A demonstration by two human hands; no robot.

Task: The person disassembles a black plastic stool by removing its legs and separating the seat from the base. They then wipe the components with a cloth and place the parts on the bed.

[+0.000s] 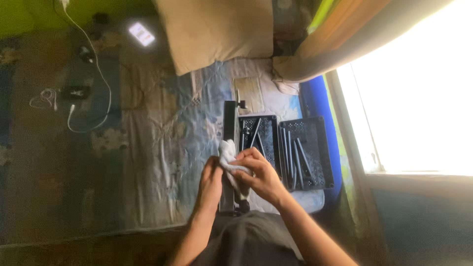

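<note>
Black trays (305, 148) right, bare bedsheet (157, 148) left

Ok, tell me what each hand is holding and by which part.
Both hands grip a white cloth: the right hand pinches its lower end, the left hand presses it from the side, against a black shelf panel.

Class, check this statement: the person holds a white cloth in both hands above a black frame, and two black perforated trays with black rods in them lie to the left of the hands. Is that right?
Not quite. The head view shows the two black perforated trays with rods to the right of the hands, toward the window, not the left. The rest holds: left hand and right hand hold the white cloth above the black frame.
</note>
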